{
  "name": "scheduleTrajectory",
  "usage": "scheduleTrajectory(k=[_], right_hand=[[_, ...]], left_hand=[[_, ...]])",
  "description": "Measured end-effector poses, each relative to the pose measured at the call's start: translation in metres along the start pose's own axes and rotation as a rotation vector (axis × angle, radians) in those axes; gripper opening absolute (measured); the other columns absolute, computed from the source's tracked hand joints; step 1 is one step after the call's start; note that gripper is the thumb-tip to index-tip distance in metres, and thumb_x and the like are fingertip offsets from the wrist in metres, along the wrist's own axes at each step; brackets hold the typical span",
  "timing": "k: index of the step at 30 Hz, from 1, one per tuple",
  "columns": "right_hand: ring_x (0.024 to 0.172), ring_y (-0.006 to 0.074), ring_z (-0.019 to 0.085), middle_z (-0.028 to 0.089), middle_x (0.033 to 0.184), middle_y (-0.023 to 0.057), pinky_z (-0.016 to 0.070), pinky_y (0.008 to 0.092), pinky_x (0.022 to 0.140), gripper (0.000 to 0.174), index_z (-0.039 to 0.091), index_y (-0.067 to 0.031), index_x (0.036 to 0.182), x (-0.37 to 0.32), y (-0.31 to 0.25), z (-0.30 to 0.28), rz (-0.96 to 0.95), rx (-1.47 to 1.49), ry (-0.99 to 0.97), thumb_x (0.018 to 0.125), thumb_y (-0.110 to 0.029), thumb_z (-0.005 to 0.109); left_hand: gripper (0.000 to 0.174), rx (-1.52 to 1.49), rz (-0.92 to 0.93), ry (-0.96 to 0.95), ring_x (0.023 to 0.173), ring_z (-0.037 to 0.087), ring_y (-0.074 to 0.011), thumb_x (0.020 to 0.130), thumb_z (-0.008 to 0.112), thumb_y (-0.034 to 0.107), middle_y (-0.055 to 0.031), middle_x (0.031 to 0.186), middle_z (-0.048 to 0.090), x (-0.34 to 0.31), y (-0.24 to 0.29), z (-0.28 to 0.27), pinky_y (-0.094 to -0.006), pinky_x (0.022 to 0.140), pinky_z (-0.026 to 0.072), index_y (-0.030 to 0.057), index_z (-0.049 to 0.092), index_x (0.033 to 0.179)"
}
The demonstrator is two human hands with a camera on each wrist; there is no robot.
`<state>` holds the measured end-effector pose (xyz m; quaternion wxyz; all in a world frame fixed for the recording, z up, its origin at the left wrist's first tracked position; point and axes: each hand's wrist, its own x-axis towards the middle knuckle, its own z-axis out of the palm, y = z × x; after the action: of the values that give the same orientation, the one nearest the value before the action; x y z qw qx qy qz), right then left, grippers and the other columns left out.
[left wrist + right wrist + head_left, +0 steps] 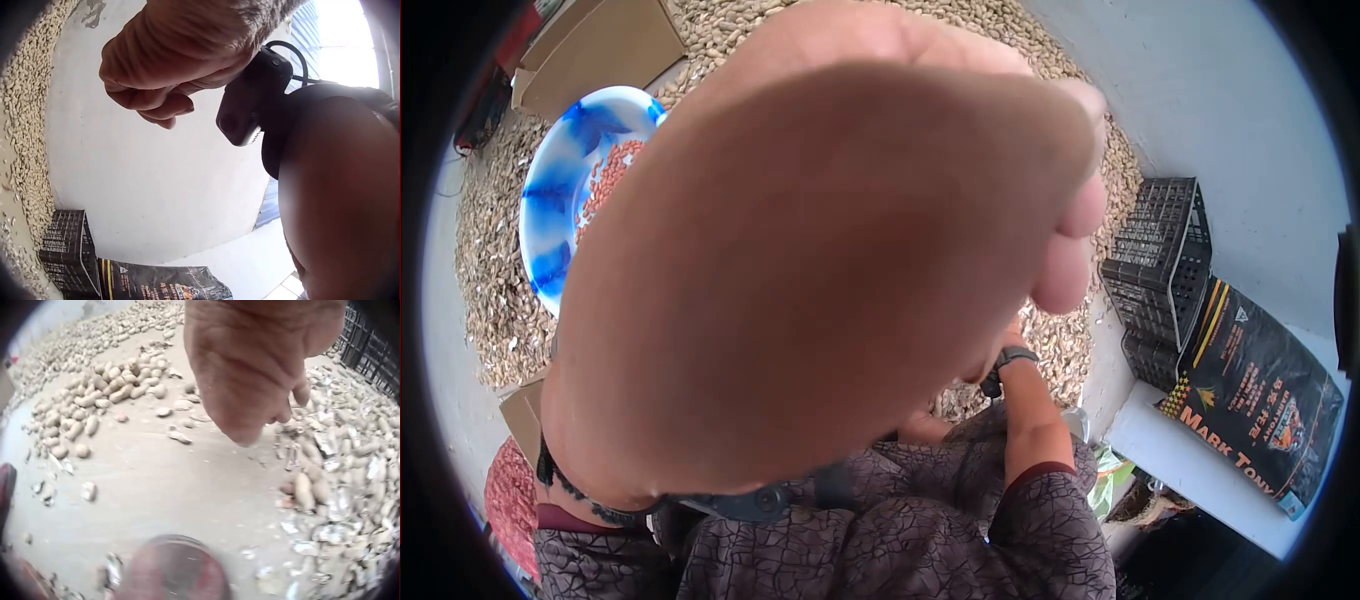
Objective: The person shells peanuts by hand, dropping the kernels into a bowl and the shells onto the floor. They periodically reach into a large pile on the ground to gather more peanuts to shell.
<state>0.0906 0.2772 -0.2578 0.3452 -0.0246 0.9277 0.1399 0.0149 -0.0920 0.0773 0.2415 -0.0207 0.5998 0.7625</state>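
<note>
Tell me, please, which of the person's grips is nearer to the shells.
Right. The right grip is low, by the edge of the shells; the left grip is raised well above them, close to the head camera.

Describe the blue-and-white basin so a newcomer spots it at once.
In the head view, start from the raised left hand filling the middle. Partly hidden behind it, at upper left, is a round basin holding reddish kernels. Its splashed blue-and-white wall sets it apart from the tan shells and plain cardboard box near it.
</note>
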Motion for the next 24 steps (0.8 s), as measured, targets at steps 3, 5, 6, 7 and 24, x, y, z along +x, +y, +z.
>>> scheduleTrajectory(k=[3, 5, 6, 7, 24], right_hand=[[0.097, 0.0285, 0.053, 0.059, 0.092, 0.0141, 0.0413, 0.0383, 0.082, 0.025, 0.062, -0.0083, 0.087, 0.025, -0.039, -0.002, -0.222, 0.138, 0.32, 0.064, -0.009, 0.054], [0.104, 0.0297, 0.047, 0.053, 0.106, 0.0178, 0.0353, 0.0419, 0.088, 0.023, 0.06, -0.0055, 0.087, 0.031, -0.074, -0.02, -0.299, 0.171, 0.624, 0.066, -0.007, 0.051], [0.104, 0.0297, 0.047, 0.053, 0.106, 0.0178, 0.0353, 0.0419, 0.088, 0.023, 0.06, -0.0055, 0.087, 0.036, -0.083, -0.022, -0.297, 0.178, 0.628, 0.066, -0.007, 0.051], [0.108, 0.0305, 0.044, 0.049, 0.111, 0.0187, 0.0316, 0.0429, 0.091, 0.026, 0.059, -0.0046, 0.091, 0.04, -0.09, -0.024, -0.255, 0.192, 0.532, 0.066, -0.007, 0.051], [0.114, 0.0297, 0.04, 0.044, 0.123, 0.0167, 0.0291, 0.0392, 0.096, 0.042, 0.052, -0.0061, 0.112, 0.033, -0.011, 0.042, 0.231, 0.374, 0.327, 0.074, -0.024, 0.055]], left_hand=[[0.031, -0.014, 0.037, 0.038, 0.033, 0.029, -0.0026, 0.087, 0.037, 0.019, -0.0072, 0.051, 0.05, -0.001, 0.001, 0.014, -0.0157, 0.032, 0.0217, 0.0013, 0.046, 0.063], [0.032, -0.041, 0.064, 0.069, 0.031, 0.028, -0.003, 0.087, 0.035, 0.018, -0.0071, 0.048, 0.048, 0.002, -0.001, 0.016, -0.0166, 0.031, 0.0219, 0.0018, 0.044, 0.061], [0.031, -0.034, 0.094, 0.074, 0.031, 0.028, -0.0033, 0.086, 0.035, 0.018, -0.0071, 0.049, 0.048, 0.002, -0.002, 0.015, -0.0171, 0.031, 0.0226, 0.0017, 0.044, 0.061], [0.031, -0.028, 0.123, 0.077, 0.031, 0.027, -0.0035, 0.086, 0.035, 0.017, -0.0071, 0.049, 0.048, 0.004, -0.003, 0.015, -0.0177, 0.031, 0.0233, 0.0017, 0.043, 0.061], [0.027, -0.257, 0.032, 0.082, 0.044, 0.044, -0.0108, 0.089, 0.037, 0.019, -0.012, 0.055, 0.05, -0.004, -0.005, 0.007, -0.0193, 0.043, 0.0386, 0.0009, 0.043, 0.069]])
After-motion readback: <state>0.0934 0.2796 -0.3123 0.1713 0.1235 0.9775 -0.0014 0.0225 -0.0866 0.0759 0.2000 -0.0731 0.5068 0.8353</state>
